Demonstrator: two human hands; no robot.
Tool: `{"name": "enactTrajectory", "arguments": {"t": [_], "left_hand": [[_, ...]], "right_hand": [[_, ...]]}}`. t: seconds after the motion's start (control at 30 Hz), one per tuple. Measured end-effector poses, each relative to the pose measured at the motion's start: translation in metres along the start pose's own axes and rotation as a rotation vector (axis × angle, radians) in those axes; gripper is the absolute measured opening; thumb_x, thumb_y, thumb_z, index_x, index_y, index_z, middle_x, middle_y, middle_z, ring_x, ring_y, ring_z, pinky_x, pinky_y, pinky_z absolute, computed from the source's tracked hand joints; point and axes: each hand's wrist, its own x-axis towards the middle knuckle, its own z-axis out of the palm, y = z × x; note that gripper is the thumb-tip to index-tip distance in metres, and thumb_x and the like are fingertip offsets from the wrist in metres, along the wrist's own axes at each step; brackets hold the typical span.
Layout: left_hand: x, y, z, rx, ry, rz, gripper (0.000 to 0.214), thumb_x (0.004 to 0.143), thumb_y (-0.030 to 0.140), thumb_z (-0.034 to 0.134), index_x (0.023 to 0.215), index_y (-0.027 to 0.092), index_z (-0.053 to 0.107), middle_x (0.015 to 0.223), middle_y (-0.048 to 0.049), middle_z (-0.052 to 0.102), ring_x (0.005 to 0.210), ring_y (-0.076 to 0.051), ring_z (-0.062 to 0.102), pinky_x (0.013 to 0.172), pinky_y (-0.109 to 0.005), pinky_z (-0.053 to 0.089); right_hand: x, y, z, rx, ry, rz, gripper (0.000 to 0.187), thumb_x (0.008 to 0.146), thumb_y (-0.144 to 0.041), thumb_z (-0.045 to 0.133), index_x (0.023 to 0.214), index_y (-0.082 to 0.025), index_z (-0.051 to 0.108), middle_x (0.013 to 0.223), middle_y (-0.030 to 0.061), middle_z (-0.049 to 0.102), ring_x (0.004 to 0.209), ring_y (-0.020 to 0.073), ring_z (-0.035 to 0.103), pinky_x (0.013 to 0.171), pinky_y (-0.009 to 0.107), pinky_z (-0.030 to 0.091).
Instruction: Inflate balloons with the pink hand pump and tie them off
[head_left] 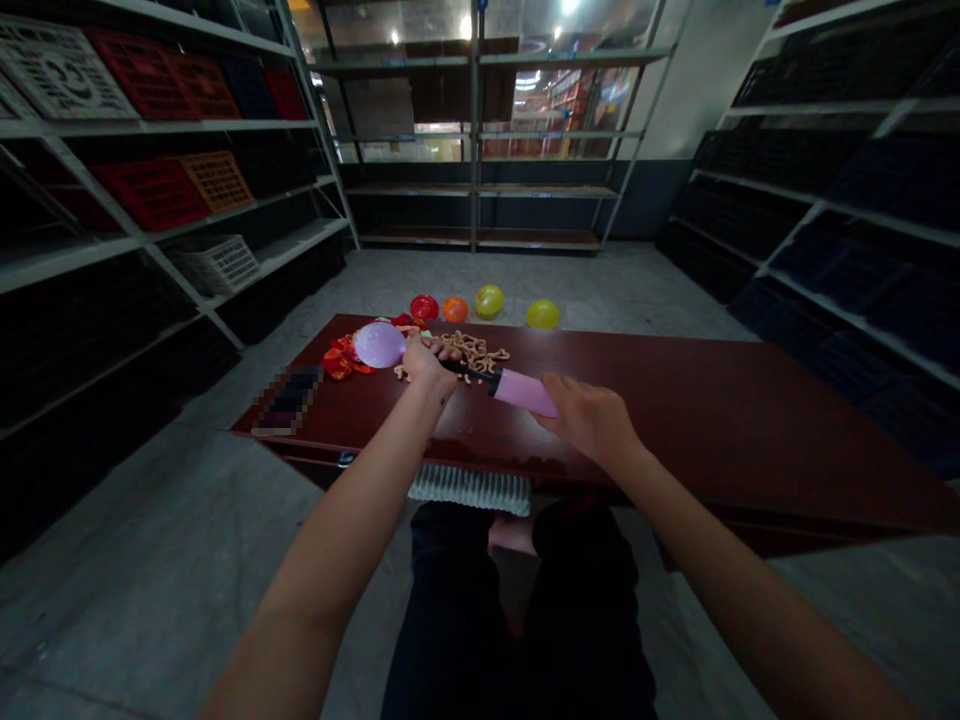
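A hand balloon pump with a pink barrel (525, 391) is stretched between my hands above the dark red table. My left hand (429, 362) is closed around its black front end, where a partly inflated purple balloon (380, 345) sits at the tip. The fingers there hide how the balloon meets the nozzle. My right hand (589, 412) grips the rear of the pink barrel. Just beyond my left hand lies a heap of thin tan balloons (474, 350). Crumpled red and orange wrapping (341, 358) rests beside the purple balloon.
The table (675, 400) spans the front. A blurred phone-like object (289, 400) lies at its left end. Beyond the far edge are a red balloon (424, 307), an orange balloon (455, 309) and two yellow balloons (543, 314). Shelves with crates (154, 190) line the left side.
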Motion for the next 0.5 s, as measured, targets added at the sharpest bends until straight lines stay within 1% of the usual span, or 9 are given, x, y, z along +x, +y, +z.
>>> {"name": "enactTrajectory", "arguments": {"t": [0.1, 0.2, 0.27, 0.33, 0.4, 0.5], "left_hand": [[0.007, 0.015, -0.002, 0.012, 0.004, 0.008, 0.038, 0.097, 0.034, 0.039, 0.064, 0.020, 0.027, 0.043, 0.0093, 0.023, 0.031, -0.005, 0.023, 0.039, -0.020, 0.022], [0.013, 0.030, -0.005, 0.043, 0.055, 0.061, 0.039, 0.098, 0.032, 0.040, 0.063, 0.020, 0.026, 0.043, 0.0094, 0.023, 0.031, -0.005, 0.022, 0.038, -0.020, 0.021], [0.016, 0.035, -0.007, 0.052, 0.071, 0.102, 0.039, 0.097, 0.031, 0.042, 0.063, 0.020, 0.026, 0.043, 0.0094, 0.024, 0.031, -0.005, 0.022, 0.038, -0.020, 0.021], [0.017, 0.035, -0.007, 0.044, 0.074, 0.145, 0.040, 0.097, 0.032, 0.042, 0.063, 0.020, 0.027, 0.043, 0.0094, 0.024, 0.031, -0.005, 0.023, 0.038, -0.021, 0.022], [0.015, 0.032, -0.007, 0.028, 0.061, 0.199, 0.042, 0.098, 0.036, 0.042, 0.062, 0.020, 0.028, 0.044, 0.0092, 0.026, 0.031, -0.005, 0.023, 0.038, -0.022, 0.023], [0.011, 0.027, -0.008, 0.004, 0.010, 0.292, 0.045, 0.099, 0.040, 0.041, 0.060, 0.020, 0.028, 0.044, 0.0086, 0.026, 0.032, -0.006, 0.025, 0.038, -0.022, 0.025]], "right_hand": [[-0.012, 0.013, 0.007, -0.039, -0.007, -0.016, 0.039, 0.093, -0.047, 0.044, 0.115, -0.017, 0.057, 0.094, 0.0101, 0.069, 0.077, 0.0234, 0.065, 0.060, 0.031, 0.030], [-0.024, 0.026, 0.016, -0.058, -0.014, -0.023, 0.042, 0.093, -0.048, 0.044, 0.118, -0.016, 0.057, 0.095, 0.0115, 0.069, 0.077, 0.0234, 0.064, 0.062, 0.031, 0.033], [-0.028, 0.032, 0.020, -0.043, -0.007, -0.043, 0.043, 0.093, -0.048, 0.044, 0.120, -0.016, 0.056, 0.099, 0.0122, 0.069, 0.080, 0.0240, 0.065, 0.064, 0.031, 0.035], [-0.028, 0.036, 0.021, -0.008, -0.010, -0.050, 0.043, 0.092, -0.046, 0.046, 0.122, -0.017, 0.055, 0.104, 0.0124, 0.069, 0.083, 0.0248, 0.066, 0.065, 0.031, 0.037], [-0.024, 0.036, 0.019, 0.055, -0.040, -0.020, 0.043, 0.091, -0.046, 0.048, 0.123, -0.019, 0.055, 0.107, 0.0113, 0.070, 0.084, 0.0251, 0.067, 0.064, 0.031, 0.037], [-0.015, 0.032, 0.009, 0.192, -0.155, 0.051, 0.041, 0.086, -0.049, 0.053, 0.118, -0.023, 0.058, 0.101, 0.0076, 0.072, 0.081, 0.0248, 0.068, 0.061, 0.030, 0.037]]}}
